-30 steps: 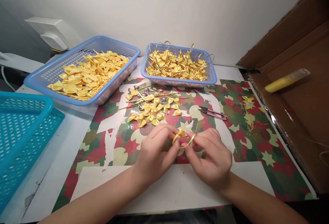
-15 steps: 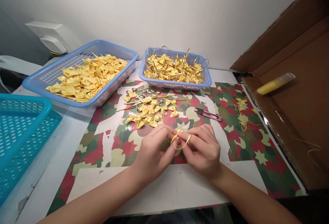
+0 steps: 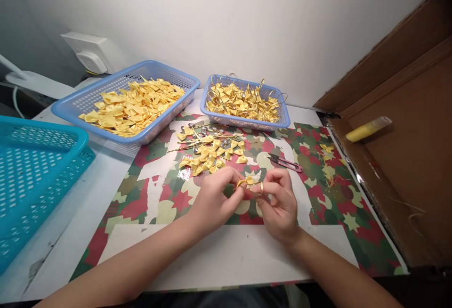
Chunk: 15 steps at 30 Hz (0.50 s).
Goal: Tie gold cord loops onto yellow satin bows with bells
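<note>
Yellow bow (image 3: 246, 182), a small satin one, sits pinched between the thumb and forefinger of my left hand (image 3: 215, 199), just above the near middle of the patterned mat (image 3: 318, 190). My right hand (image 3: 280, 204) meets it from the other side, thumb and forefinger closed tight on a thin gold cord (image 3: 261, 186) that touches the bow. The other fingers of both hands are curled loosely under. The two hands are almost touching at the fingertips. The cord seems to loop at the bow's centre, though it is too fine here for me to be sure.

A loose pile of bows (image 3: 208, 150), mixed with gold cords and silvery beads, lies on the far half of the mat. Pink snips (image 3: 285, 162) lie on the mat, just beyond my right hand. Yellow scraps (image 3: 328, 157) litter the mat's right part. At the mat's far edge stands a small blue basket (image 3: 243, 122) of corded bows. A large blue basket (image 3: 88, 101) of plain bows sits off its far left corner. A teal basket (image 3: 31, 166) stands well left of the mat. A cardboard box (image 3: 416, 148) holding a yellow tube (image 3: 367, 129) borders the mat's right edge.
</note>
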{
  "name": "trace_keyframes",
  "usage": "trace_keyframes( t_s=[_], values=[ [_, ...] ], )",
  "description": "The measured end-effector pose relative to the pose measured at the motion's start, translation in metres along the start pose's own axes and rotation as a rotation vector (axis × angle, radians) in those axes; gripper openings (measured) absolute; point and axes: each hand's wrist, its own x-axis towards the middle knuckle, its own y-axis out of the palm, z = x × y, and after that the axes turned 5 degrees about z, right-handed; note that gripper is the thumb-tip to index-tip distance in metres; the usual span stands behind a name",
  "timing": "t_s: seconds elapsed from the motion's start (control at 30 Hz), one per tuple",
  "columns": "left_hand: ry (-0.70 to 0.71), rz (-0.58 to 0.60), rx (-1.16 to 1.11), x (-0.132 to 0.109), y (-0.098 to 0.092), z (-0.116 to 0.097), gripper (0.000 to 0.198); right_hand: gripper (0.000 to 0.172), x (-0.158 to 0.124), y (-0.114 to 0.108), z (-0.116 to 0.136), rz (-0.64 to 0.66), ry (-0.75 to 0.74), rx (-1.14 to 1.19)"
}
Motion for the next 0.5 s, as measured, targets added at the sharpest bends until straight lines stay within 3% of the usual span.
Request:
trace_keyframes(
  t_s=[0.13,0.27,0.5],
  values=[
    [-0.036,-0.012,-0.035,0.002,-0.001,0.0,0.017,0.026,0.0,-0.014,0.0,0.083,-0.079,0.018],
    [-0.018,-0.055,0.008,0.003,-0.003,0.001,0.019,0.018,0.005,-0.015,0.001,0.174,-0.008,0.002],
    [0.001,-0.044,0.007,0.0,-0.001,0.002,0.02,0.008,0.007,-0.003,0.003,0.101,0.074,-0.124]
  ],
)
